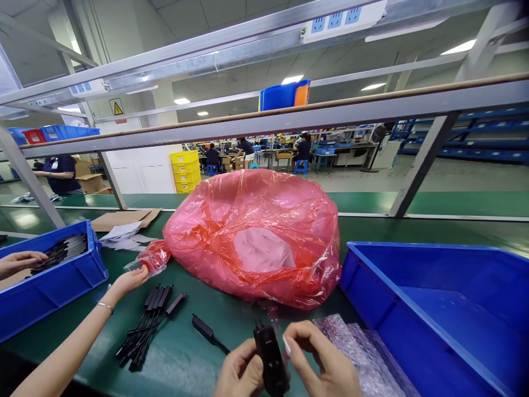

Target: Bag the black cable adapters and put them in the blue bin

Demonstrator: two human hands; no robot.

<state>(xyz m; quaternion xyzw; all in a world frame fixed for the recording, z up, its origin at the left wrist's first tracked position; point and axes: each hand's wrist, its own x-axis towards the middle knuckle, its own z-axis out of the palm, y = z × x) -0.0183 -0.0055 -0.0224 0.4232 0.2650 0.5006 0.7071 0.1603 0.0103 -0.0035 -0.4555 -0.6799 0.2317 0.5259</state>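
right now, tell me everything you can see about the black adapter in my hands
The black adapter is a small, oblong block of matte plastic, standing roughly upright with a short stub at its top end. The left hand grips its left side and the right hand pinches its right edge near the top. It is held just above the green table, in front of the red plastic bag. Its lower end is cut off by the frame.
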